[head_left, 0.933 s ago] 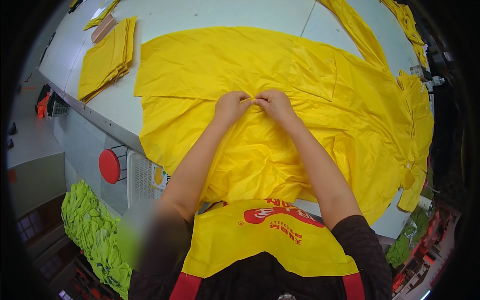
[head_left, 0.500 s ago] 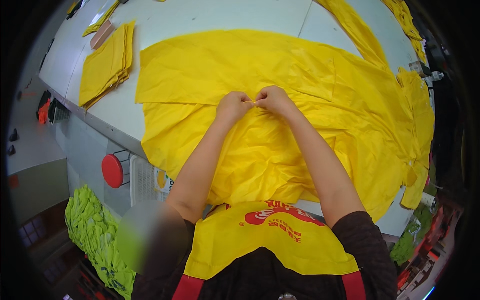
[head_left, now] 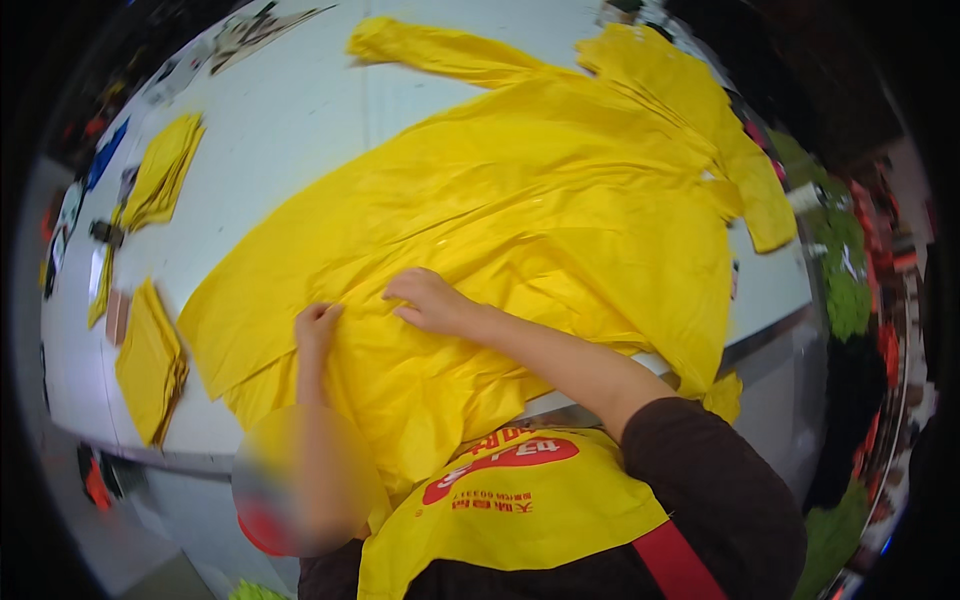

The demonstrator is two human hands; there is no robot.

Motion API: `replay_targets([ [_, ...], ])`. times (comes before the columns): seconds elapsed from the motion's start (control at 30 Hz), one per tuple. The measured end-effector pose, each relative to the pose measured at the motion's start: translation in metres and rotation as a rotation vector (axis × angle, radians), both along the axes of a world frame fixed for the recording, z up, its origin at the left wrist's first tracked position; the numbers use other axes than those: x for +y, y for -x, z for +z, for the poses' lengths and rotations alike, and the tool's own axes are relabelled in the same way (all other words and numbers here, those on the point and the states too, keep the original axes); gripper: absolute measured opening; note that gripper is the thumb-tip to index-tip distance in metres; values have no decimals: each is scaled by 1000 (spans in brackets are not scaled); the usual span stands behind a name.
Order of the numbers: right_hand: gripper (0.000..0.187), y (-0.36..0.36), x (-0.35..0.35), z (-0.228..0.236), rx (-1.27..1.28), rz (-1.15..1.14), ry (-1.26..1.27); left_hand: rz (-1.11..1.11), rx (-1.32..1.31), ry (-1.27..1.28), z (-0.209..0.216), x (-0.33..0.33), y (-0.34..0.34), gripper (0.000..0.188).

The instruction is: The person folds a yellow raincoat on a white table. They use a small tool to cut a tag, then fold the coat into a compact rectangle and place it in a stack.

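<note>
A long yellow raincoat (head_left: 400,215) is spread over the table, its hem to the left and one sleeve (head_left: 450,55) stretched toward the far side. My left hand (head_left: 318,325) pinches the front edge of the coat, near its lower part. Just to the right, my right hand (head_left: 428,300) hovers close over the fabric, thumb and fingers apart and bent, nothing seen between them. Creased cloth bunches up between my hands and my body and hangs over the near table edge.
Folded yellow garments (head_left: 150,370) lie at the left table edge beside a pinkish block (head_left: 117,317). Farther back is another folded yellow pile (head_left: 165,170). The white table (head_left: 300,130) extends to the far side. Green cloth (head_left: 845,260) is heaped beyond the right edge.
My view has turned toward the right, showing more of the coat's upper part. My hands were together pinching at the front edge; now the right has let go and they are apart.
</note>
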State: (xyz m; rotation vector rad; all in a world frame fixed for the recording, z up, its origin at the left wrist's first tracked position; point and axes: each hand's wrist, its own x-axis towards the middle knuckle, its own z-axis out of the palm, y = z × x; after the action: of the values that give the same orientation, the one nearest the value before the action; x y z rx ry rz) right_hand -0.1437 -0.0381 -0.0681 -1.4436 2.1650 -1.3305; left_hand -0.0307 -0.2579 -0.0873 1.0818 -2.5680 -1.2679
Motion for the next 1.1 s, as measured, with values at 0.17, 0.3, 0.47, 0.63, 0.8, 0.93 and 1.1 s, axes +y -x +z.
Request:
replay_targets([
  [0.17, 21, 27, 213, 34, 290, -541, 135, 104, -122, 130, 14, -72, -23, 26],
  [0.3, 24, 56, 384, 40, 540, -1106, -185, 308, -323, 604, 43, -74, -32, 30],
  [0.47, 57, 69, 512, -23, 134, -1404, -953, 2, 298, 870, -22, -48, 13, 36],
  [0.63, 64, 112, 516, -14, 119, -1533, -1119, -490, 353, 12, 26, 219, 86, 34],
  [0.8, 55, 145, 388, 21, -915, -1269, 301, -669, -30, -543, 34, 348, 89, 54],
  [0.93, 42, 174, 362, -25, -1312, -861, 912, -604, 26, -489, 47, 406, 82, 103],
  [1.1, 50, 7, 220, 132, -1435, -531, 728, -463, 217, -577, 32, 404, 53, 85],
])
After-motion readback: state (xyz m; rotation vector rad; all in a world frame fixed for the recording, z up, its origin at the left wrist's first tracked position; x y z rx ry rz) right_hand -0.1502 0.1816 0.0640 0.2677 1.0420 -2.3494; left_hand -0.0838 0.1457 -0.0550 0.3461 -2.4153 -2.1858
